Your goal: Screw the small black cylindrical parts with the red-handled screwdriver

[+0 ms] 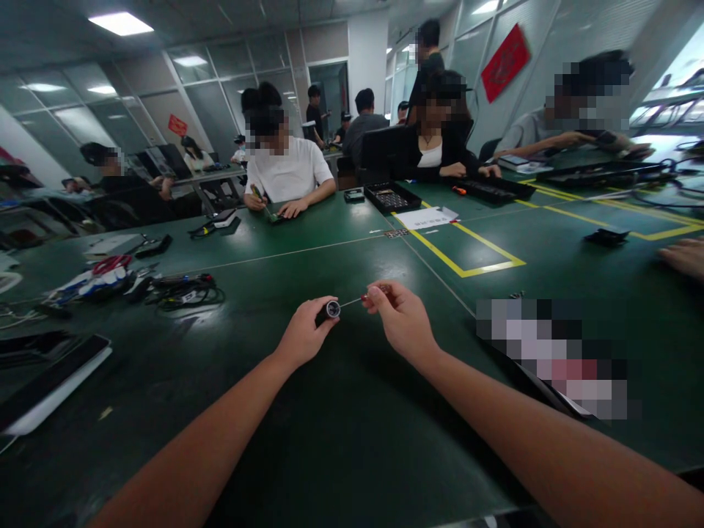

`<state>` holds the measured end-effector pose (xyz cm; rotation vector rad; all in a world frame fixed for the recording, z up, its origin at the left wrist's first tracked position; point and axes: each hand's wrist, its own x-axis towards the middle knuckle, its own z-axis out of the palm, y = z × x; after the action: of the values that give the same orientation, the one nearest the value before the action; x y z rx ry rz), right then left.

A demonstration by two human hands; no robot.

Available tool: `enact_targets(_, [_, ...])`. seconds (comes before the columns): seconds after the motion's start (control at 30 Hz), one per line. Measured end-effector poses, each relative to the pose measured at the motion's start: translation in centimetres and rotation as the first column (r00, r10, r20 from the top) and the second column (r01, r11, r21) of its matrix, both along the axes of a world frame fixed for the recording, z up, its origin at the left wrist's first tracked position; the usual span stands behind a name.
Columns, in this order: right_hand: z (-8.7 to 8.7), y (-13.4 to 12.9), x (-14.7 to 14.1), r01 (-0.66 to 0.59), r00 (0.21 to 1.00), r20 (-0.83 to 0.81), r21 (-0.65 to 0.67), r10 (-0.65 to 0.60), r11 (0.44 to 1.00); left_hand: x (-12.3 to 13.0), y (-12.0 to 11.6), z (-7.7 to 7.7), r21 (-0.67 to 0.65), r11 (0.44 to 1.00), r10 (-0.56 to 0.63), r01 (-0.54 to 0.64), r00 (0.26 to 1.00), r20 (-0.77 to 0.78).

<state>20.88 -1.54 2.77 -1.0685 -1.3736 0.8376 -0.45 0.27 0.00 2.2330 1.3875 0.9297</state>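
My left hand (306,331) is closed around a short black cylinder (331,309) with a pale ring at its round end, which looks like a small flashlight. Between the bent fingers of my right hand (400,314) is a slim screwdriver (352,302) with a red part near the fingertips. Its thin metal shaft points left and reaches the ringed end of the cylinder; whether the tip touches or goes inside, I cannot tell. Both hands are held above the green table (308,447), and my right fingers hide most of the screwdriver's handle.
Black cables (190,292) and tangled gear lie to the left, with a black-and-white device (60,385) nearer. A blurred-out flat item (550,359) lies at right. Across the table sit co-workers, one in a white shirt (291,170). Near them are a black tray (391,198) and yellow tape (467,271).
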Motion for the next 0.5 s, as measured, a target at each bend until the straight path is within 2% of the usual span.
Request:
enact_targets(0.23, [0.19,-0.28,0.12,0.008,0.998,0.059,0.011,-0.009,1.0,0.04,-0.13,0.12,-0.016,1.0,-0.016,0.016,1.0,-0.023])
enact_targets(0.5, [0.26,-0.07,0.19,0.025,1.0,0.015,-0.01,-0.025,1.0,0.1,-0.24,0.49,-0.025,1.0,-0.002,0.002,1.0,0.0])
